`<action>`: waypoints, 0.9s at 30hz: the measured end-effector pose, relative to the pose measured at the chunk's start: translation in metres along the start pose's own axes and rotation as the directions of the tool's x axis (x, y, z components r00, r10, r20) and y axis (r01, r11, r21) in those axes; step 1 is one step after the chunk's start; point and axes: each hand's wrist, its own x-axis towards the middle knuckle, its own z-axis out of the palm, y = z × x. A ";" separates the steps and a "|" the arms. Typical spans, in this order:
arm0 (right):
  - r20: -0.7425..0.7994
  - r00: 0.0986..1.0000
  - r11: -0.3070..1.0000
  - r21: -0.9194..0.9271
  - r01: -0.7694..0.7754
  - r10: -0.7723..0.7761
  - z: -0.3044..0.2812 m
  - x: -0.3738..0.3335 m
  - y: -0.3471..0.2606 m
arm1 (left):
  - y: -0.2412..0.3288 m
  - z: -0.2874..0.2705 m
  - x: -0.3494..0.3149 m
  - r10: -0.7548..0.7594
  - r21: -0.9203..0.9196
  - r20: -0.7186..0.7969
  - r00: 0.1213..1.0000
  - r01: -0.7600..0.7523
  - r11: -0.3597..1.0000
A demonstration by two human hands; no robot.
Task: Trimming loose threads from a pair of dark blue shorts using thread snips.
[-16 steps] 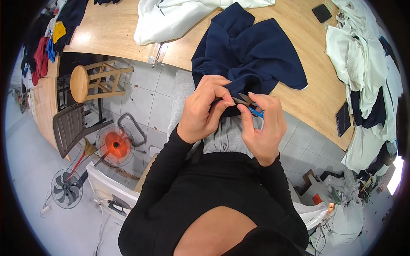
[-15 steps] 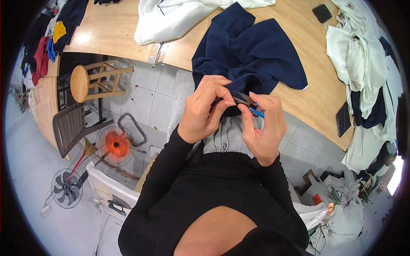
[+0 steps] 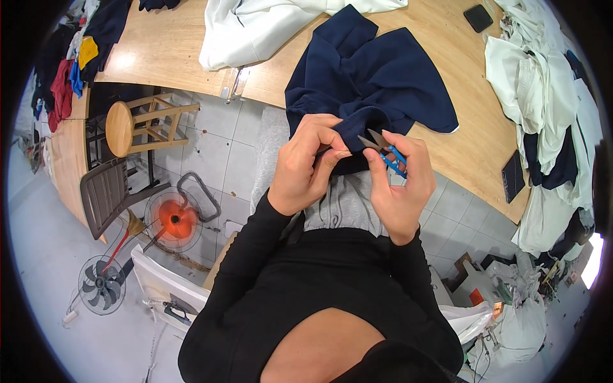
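A navy blue garment (image 3: 377, 70) spreads over the table's near edge, its gathered end hanging toward my lap. My left hand (image 3: 311, 159) pinches the edge of that end between thumb and fingers. Just to the right, my right hand (image 3: 403, 179) holds small blue-handled thread snips (image 3: 394, 161). The two blades are parted and point up and left, close to the cloth but apart from my left fingertips. Part of the garment's edge is hidden behind my left fingers.
The wooden table (image 3: 268, 80) carries a white garment (image 3: 255, 32), a phone (image 3: 477, 18), a dark flat case (image 3: 513, 177) and piled white clothes (image 3: 536, 96). At left stand a wooden stool (image 3: 119, 129), a folding chair (image 3: 105, 195), an orange-centred fan (image 3: 175, 219) and an iron (image 3: 179, 311).
My right hand has drawn the snips slightly right and away from my left fingertips, and more of the blades and blue handles shows. My left hand keeps its pinch.
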 end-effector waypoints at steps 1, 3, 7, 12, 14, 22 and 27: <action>-0.009 1.000 1.000 -0.003 -0.013 0.013 -0.001 0.000 0.002 | 0.001 0.000 0.000 0.002 0.000 0.000 1.000 -0.002 1.000; -0.013 1.000 1.000 0.002 -0.025 0.025 -0.001 0.000 0.002 | 0.002 0.000 -0.001 -0.068 -0.082 0.014 0.998 0.068 0.994; -0.036 0.999 0.999 0.036 0.002 -0.001 0.003 -0.002 0.003 | -0.001 0.003 -0.003 -0.071 -0.133 0.010 0.997 0.072 0.989; -0.039 0.995 0.996 0.022 0.088 -0.087 0.004 -0.001 0.001 | 0.006 0.007 0.002 -0.115 -0.130 -0.054 0.992 0.107 0.986; -0.032 0.994 0.994 0.013 0.109 -0.109 0.005 -0.001 0.002 | 0.006 0.009 0.002 -0.119 -0.139 -0.069 0.990 0.109 0.984; -0.060 0.967 0.969 -0.032 0.247 -0.248 0.008 -0.004 0.014 | -0.003 0.004 0.000 -0.025 -0.027 -0.055 0.998 0.024 0.999; -0.098 0.960 0.964 -0.067 0.258 -0.264 0.011 -0.005 0.014 | -0.004 0.009 -0.001 -0.023 -0.049 -0.093 0.995 0.019 0.999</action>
